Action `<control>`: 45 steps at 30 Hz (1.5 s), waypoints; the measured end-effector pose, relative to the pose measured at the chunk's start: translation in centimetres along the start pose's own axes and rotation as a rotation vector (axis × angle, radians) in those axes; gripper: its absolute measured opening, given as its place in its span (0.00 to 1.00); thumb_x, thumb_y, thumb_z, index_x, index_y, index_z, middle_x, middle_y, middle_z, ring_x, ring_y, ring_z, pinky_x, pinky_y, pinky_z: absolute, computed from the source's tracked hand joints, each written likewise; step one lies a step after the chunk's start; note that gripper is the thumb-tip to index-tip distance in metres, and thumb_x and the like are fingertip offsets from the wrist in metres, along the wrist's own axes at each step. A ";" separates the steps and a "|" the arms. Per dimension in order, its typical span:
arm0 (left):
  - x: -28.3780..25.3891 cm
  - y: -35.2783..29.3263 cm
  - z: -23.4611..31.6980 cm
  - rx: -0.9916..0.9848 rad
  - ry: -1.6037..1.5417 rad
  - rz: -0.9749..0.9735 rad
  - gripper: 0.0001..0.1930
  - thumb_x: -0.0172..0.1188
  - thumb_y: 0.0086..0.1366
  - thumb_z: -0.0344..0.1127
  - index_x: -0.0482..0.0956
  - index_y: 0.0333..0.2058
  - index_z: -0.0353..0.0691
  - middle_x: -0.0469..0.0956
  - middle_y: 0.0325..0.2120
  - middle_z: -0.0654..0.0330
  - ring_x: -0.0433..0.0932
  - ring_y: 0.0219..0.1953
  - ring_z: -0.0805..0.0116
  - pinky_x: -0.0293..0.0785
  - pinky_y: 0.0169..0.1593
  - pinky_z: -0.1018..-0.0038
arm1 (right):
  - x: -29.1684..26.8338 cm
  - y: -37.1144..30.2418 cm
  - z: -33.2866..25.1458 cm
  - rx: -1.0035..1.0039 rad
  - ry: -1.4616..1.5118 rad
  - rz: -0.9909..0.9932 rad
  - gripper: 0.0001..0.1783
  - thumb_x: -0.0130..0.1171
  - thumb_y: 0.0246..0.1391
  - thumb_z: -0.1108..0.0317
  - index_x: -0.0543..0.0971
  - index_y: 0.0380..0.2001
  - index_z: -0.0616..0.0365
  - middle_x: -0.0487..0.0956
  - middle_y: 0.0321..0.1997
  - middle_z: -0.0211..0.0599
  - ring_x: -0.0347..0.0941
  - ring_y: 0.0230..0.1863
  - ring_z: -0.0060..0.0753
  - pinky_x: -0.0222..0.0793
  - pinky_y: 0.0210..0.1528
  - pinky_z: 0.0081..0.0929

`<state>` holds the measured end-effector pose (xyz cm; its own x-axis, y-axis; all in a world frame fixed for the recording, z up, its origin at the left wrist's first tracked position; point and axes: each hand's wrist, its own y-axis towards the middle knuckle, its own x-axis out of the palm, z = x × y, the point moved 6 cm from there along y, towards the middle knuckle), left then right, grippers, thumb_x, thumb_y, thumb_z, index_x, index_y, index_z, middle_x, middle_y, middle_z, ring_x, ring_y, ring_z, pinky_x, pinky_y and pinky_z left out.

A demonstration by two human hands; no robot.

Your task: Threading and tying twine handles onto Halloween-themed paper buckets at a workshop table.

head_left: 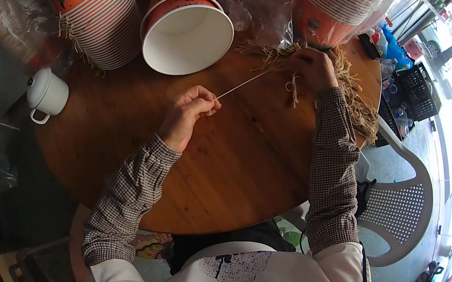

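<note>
Head view: a thin pale string [242, 85] runs taut and nearly straight above the table [225, 171], rising a little toward the right. Its near end is in the left hand [188, 111], thumb and fingers pinched closed on it. Its other end runs toward the right hand [312, 67], which is in shadow over loose strands; I cannot tell whether those fingers grip the string. A short curled strand [292, 91] hangs just beside that hand, and a heap of tan strands [362, 112] lies along the table's right edge. My judgement: steady tension suits this step, with a light fingertip pinch and an even pull along the string's line, since a jerk might drag neighbouring strands or snag a knot. I would check for tangling near the heap. Farther out: an open white-lined tub [187, 40], a stack of tubs [106, 32], and a lidded mug [49, 94].
</note>
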<state>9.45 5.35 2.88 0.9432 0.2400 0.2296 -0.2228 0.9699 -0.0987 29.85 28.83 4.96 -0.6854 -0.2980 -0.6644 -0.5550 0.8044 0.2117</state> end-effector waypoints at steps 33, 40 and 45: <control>-1.7 -3.5 6.5 0.502 0.645 0.183 0.02 0.56 0.63 0.26 0.74 0.33 0.34 0.75 0.24 0.66 0.72 0.26 0.83 0.69 0.30 0.83 | 11.8 -7.4 -14.4 0.103 0.918 -0.501 0.07 0.61 0.56 0.69 0.78 0.31 0.63 0.76 0.23 0.28 0.70 0.22 0.16 0.67 0.24 0.16; -2.9 -2.9 6.0 0.401 0.496 0.226 0.20 0.46 0.72 0.49 0.74 0.33 0.35 0.71 0.21 0.68 0.67 0.22 0.82 0.66 0.28 0.82 | 11.3 -7.5 -14.3 0.106 0.999 -0.529 0.05 0.60 0.57 0.69 0.78 0.33 0.60 0.75 0.24 0.27 0.69 0.22 0.18 0.65 0.25 0.17; -2.0 -3.4 5.8 0.387 0.576 0.181 0.25 0.44 0.72 0.52 0.73 0.25 0.35 0.72 0.17 0.65 0.69 0.21 0.78 0.66 0.26 0.79 | 11.7 -7.7 -14.7 0.057 0.930 -0.568 0.06 0.61 0.57 0.68 0.79 0.33 0.59 0.75 0.22 0.24 0.69 0.22 0.13 0.65 0.23 0.14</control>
<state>6.89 1.82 8.35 0.8398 0.4417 -0.3157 -0.3586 0.8878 0.2885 19.18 11.61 6.14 -0.4374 -0.8862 0.1525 -0.8970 0.4420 -0.0041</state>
